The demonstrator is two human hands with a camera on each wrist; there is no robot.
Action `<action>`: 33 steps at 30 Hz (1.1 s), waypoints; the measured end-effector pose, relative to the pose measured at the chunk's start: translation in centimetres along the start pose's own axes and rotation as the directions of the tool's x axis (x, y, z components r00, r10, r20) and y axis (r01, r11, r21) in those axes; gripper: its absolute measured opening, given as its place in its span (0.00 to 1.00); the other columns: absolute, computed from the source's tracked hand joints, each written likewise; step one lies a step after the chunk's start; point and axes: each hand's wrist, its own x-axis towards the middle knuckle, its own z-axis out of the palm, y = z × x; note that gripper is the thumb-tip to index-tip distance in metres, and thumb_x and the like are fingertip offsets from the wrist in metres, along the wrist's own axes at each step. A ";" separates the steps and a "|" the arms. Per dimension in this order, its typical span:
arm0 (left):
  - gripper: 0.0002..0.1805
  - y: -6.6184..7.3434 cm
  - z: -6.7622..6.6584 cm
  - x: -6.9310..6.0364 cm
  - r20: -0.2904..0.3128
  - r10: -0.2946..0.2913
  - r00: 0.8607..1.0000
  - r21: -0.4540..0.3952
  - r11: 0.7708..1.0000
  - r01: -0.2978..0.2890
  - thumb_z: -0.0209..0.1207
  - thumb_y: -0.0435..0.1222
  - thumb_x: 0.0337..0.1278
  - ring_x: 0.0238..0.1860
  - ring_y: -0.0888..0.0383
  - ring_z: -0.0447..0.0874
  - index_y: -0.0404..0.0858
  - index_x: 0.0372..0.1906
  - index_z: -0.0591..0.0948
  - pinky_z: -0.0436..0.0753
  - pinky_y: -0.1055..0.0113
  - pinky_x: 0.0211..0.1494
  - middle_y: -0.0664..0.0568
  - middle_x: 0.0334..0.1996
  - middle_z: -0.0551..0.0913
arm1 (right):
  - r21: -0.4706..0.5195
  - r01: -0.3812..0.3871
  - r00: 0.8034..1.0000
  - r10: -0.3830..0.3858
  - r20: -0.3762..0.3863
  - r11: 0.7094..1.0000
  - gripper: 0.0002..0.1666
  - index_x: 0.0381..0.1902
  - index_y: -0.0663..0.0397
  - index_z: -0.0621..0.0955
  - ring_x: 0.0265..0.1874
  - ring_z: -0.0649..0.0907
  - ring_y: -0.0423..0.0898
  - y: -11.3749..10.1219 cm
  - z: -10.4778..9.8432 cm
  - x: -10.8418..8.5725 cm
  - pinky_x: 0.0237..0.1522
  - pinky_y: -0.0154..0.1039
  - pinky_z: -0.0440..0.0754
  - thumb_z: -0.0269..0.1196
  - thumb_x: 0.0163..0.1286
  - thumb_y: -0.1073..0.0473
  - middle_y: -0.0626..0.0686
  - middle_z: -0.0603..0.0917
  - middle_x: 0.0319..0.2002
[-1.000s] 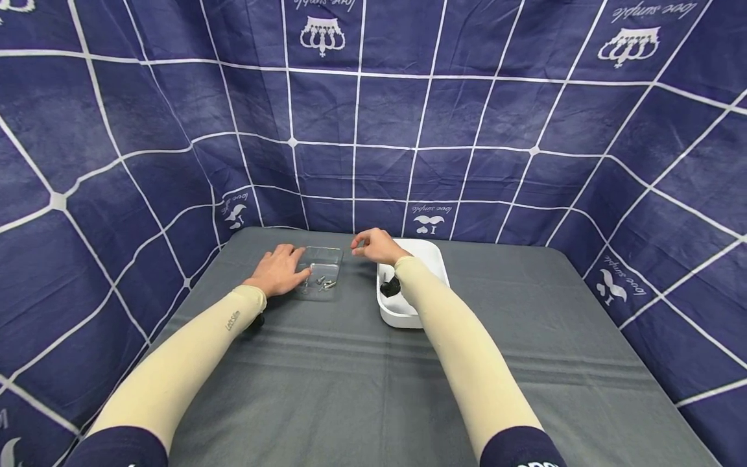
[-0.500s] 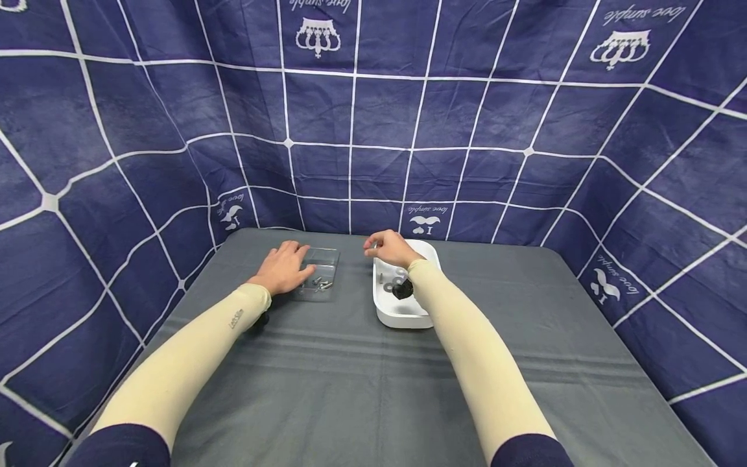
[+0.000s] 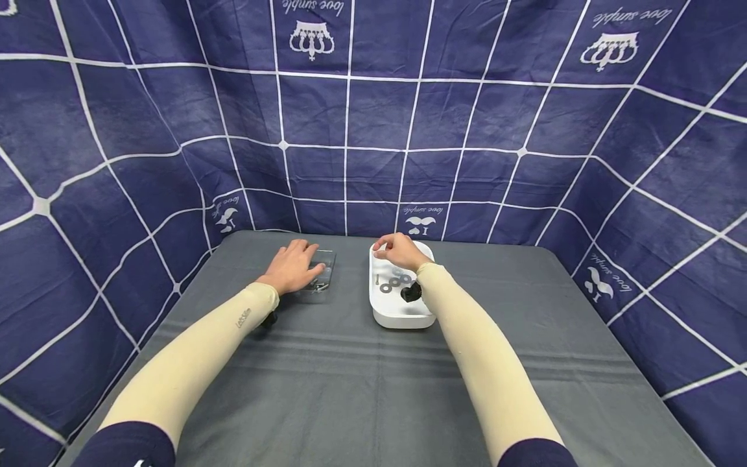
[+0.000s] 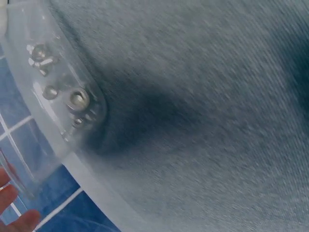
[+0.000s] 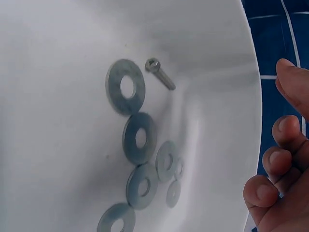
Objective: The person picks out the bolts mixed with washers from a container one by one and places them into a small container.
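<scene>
My left hand (image 3: 294, 264) is spread over the left side of a clear plastic box (image 3: 325, 275) in the head view, hiding part of it. In the left wrist view, small metal bolts, nuts and washers lie in the box (image 4: 96, 116), and my fingertips (image 4: 8, 198) are near one corner of it. My right hand (image 3: 401, 250) hovers at the far end of a white tray (image 3: 403, 320), fingers loosely curled, with nothing seen in them. Several flat washers (image 5: 139, 137) and a bolt (image 5: 161, 75) lie in the tray in the right wrist view.
Both containers stand near the back of a grey cloth-covered table (image 3: 362, 389), with a gap between them. A blue curtain with white lines (image 3: 373, 110) closes the back and sides. A black wrist camera (image 3: 411, 292) hangs under the right sleeve, above the tray.
My right hand has moved right, from the gap between the containers to over the tray's far end. My left hand has shifted right, covering more of the clear box.
</scene>
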 end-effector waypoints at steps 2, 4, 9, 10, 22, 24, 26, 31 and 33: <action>0.37 0.3 0.0 0.2 -0.003 0.001 1.000 0.000 1.000 -0.001 0.49 0.56 0.72 0.74 0.41 0.60 0.38 0.75 0.66 0.64 0.39 0.71 0.39 0.70 0.68 | -0.005 -0.006 1.000 0.006 -0.006 1.000 0.09 0.43 0.51 0.88 0.22 0.70 0.42 0.2 -0.2 -0.2 0.27 0.35 0.68 0.69 0.66 0.57 0.46 0.72 0.22; 0.37 0.7 0.0 0.3 -0.004 0.004 1.000 0.000 1.000 -0.004 0.48 0.57 0.72 0.74 0.42 0.60 0.38 0.75 0.66 0.63 0.39 0.71 0.39 0.70 0.67 | -0.006 -0.011 1.000 0.011 -0.011 1.000 0.09 0.43 0.52 0.88 0.22 0.70 0.41 0.5 -0.3 -0.3 0.27 0.35 0.67 0.69 0.66 0.57 0.46 0.71 0.22; 0.37 1.7 0.0 0.5 -0.003 0.015 1.000 -0.006 1.000 -0.015 0.48 0.57 0.72 0.74 0.42 0.60 0.38 0.75 0.67 0.64 0.40 0.72 0.39 0.70 0.67 | -0.009 -0.007 1.000 0.007 -0.011 1.000 0.09 0.43 0.53 0.88 0.21 0.69 0.41 1.3 -0.4 -0.6 0.27 0.34 0.67 0.69 0.66 0.58 0.46 0.70 0.22; 0.37 1.9 0.0 0.6 -0.003 0.017 1.000 -0.006 1.000 -0.017 0.48 0.57 0.72 0.74 0.42 0.61 0.38 0.75 0.67 0.64 0.41 0.72 0.39 0.70 0.67 | -0.008 -0.008 1.000 0.008 -0.011 1.000 0.09 0.43 0.53 0.88 0.22 0.69 0.41 1.5 -0.4 -0.6 0.27 0.34 0.66 0.69 0.66 0.58 0.46 0.70 0.22; 0.36 3.9 0.3 1.1 -0.022 0.048 0.999 -0.022 0.999 -0.048 0.49 0.57 0.72 0.73 0.43 0.62 0.38 0.74 0.68 0.66 0.43 0.72 0.40 0.69 0.68 | -0.009 -0.026 1.000 0.026 -0.006 1.000 0.10 0.44 0.53 0.88 0.21 0.68 0.40 2.5 -0.1 -1.0 0.27 0.35 0.66 0.69 0.64 0.59 0.45 0.69 0.20; 0.36 4.4 0.3 1.2 -0.023 0.059 0.998 -0.025 0.998 -0.060 0.49 0.56 0.72 0.73 0.43 0.62 0.38 0.74 0.68 0.66 0.43 0.72 0.40 0.69 0.68 | -0.012 -0.025 1.000 0.025 -0.008 1.000 0.10 0.44 0.53 0.88 0.22 0.69 0.40 2.6 0.0 -1.1 0.28 0.35 0.66 0.69 0.64 0.59 0.45 0.70 0.20; 0.35 4.8 0.4 1.3 -0.029 0.072 0.997 -0.029 0.997 -0.073 0.50 0.55 0.72 0.73 0.43 0.63 0.38 0.74 0.68 0.67 0.43 0.72 0.39 0.69 0.69 | -0.018 -0.024 1.000 0.024 -0.010 1.000 0.11 0.44 0.53 0.88 0.23 0.70 0.41 2.7 0.0 -1.1 0.29 0.34 0.67 0.69 0.64 0.59 0.46 0.71 0.21; 0.36 5.7 0.7 1.5 -0.030 0.099 0.995 -0.047 0.994 -0.100 0.50 0.55 0.72 0.73 0.43 0.62 0.37 0.74 0.68 0.67 0.46 0.73 0.39 0.69 0.68 | -0.030 -0.031 0.999 0.031 -0.010 0.999 0.12 0.46 0.53 0.88 0.26 0.72 0.41 2.9 0.2 -1.3 0.32 0.34 0.68 0.70 0.64 0.61 0.47 0.75 0.23; 0.36 6.1 0.8 1.5 -0.028 0.106 0.994 -0.054 0.993 -0.108 0.49 0.56 0.72 0.73 0.44 0.63 0.37 0.74 0.68 0.68 0.46 0.72 0.39 0.69 0.68 | -0.029 -0.033 0.999 0.032 -0.010 0.999 0.13 0.47 0.53 0.88 0.26 0.72 0.41 3.0 0.3 -1.4 0.32 0.34 0.69 0.70 0.64 0.61 0.48 0.75 0.23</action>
